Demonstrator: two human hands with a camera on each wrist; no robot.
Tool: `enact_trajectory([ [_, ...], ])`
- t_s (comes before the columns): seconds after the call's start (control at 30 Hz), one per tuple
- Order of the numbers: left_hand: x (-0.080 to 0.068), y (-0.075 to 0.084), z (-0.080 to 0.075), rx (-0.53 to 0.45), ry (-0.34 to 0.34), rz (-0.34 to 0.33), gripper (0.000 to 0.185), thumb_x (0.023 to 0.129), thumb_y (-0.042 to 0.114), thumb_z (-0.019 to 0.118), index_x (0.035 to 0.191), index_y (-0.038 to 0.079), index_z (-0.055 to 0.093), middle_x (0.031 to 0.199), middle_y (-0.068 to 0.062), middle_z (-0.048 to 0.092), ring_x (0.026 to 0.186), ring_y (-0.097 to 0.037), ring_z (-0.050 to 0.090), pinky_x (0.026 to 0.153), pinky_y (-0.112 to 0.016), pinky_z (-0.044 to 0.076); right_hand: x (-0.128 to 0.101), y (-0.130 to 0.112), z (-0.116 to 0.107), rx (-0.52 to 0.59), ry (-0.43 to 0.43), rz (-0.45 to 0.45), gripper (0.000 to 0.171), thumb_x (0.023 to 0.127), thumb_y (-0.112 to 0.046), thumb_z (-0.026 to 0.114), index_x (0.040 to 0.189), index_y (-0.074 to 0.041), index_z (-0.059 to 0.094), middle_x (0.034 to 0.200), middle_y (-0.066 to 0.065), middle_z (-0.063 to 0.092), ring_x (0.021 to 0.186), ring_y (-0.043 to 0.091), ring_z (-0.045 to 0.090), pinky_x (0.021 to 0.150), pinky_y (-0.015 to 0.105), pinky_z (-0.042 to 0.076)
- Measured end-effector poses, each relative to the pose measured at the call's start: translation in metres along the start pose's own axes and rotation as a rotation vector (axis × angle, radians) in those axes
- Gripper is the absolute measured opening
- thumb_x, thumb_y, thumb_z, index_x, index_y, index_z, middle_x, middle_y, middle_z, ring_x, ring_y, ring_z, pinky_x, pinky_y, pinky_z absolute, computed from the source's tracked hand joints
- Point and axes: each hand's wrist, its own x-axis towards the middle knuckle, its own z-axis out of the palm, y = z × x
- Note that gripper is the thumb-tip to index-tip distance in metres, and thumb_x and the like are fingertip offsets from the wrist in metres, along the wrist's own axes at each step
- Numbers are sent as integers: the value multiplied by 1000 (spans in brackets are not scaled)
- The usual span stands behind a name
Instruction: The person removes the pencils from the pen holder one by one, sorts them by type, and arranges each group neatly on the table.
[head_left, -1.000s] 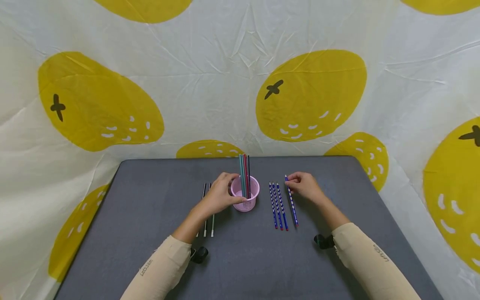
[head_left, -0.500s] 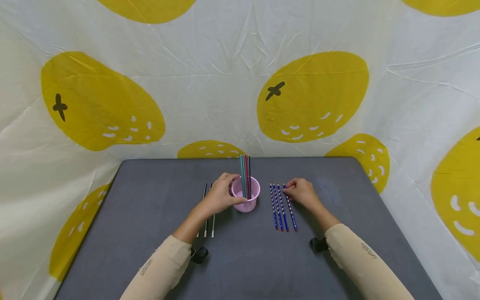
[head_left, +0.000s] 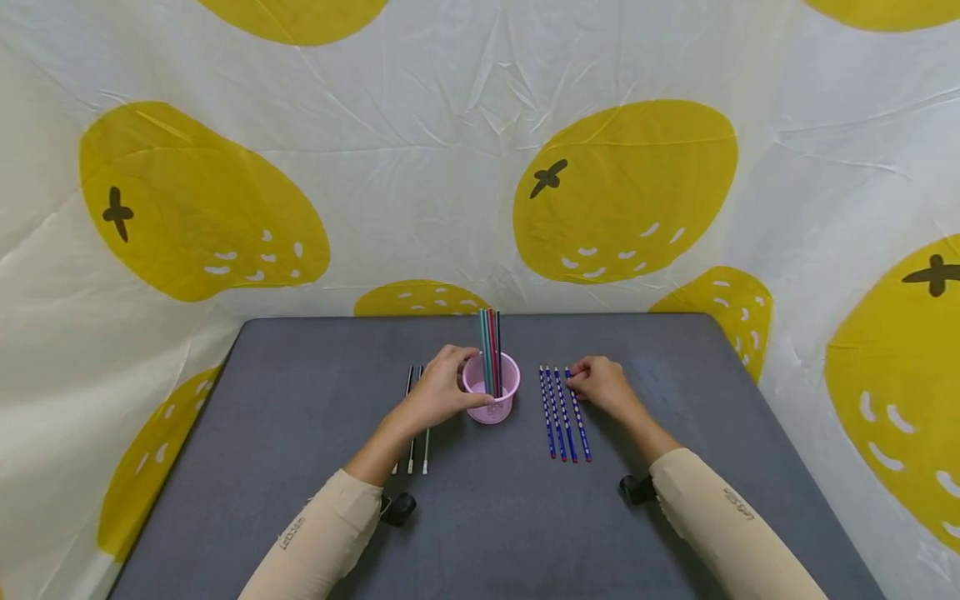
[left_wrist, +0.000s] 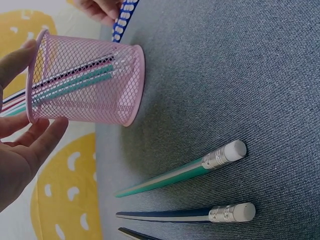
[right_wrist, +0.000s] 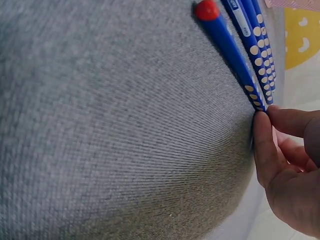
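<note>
The left hand (head_left: 438, 393) is curling round a pink wire-mesh cup (head_left: 491, 387), fingers and thumb lying against its perforated wall, so it is grasping the cup. The cup is standing upright on the table (head_left: 300, 433), near its middle, and is holding a few slim pencils (head_left: 490, 350) in green, red and dark tones that are leaning out over the rim. The left wrist view is showing the mesh as a fine diamond lattice with the pencil shafts visible through it.

The right hand (head_left: 600, 387) is pinching the far end of the outermost blue pencil (head_left: 577, 414), thumb and fingertips (right_wrist: 263, 145) closing on its tip. That pencil is lying flat on the table, just beside three more blue pencils (head_left: 555, 412), all parallel, covered in pale dots and capped in red at the near end.

Left of the cup, three thin eraser-tipped pencils (head_left: 417, 433) with metal ferrules are lying side by side, partly under the left forearm.

The table is wearing a grey, finely woven cloth. Behind it a creased white sheet (head_left: 450, 150) printed with big yellow fruit shapes is hanging.
</note>
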Motion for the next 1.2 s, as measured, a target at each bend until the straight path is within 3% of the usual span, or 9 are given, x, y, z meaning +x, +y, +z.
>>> enact_trajectory([
  [0.5,1,4,-1,9,-7,-11,83,73,29,95,141,-1,57,125,-16,58,109,-33,64,90,-42,59,0,-2,-3,-17,-5,-26,20,90,-8,72,105,6,73,83,10,73,65,12,70,59,25,59],
  [0.77,-2,4,-1,12,1,-32,84,74,29,95,142,1,57,125,-16,58,107,-28,63,89,-41,59,0,-2,-14,-18,41,-83,21,97,-14,71,111,1,72,95,14,74,72,16,69,61,27,57],
  [1.0,-3,3,1,-11,-5,-30,84,75,29,94,144,1,54,125,-19,58,108,-31,64,88,-41,59,-8,-21,-27,54,113,-216,25,99,-15,70,121,-1,70,113,18,75,103,33,71,89,43,60],
  [1.2,-4,1,1,-29,-11,-33,86,76,28,94,146,2,53,124,-22,58,107,-34,65,88,-41,59,-22,-47,-29,159,63,-255,31,101,-16,68,128,-1,67,123,20,72,115,37,70,99,51,58],
])
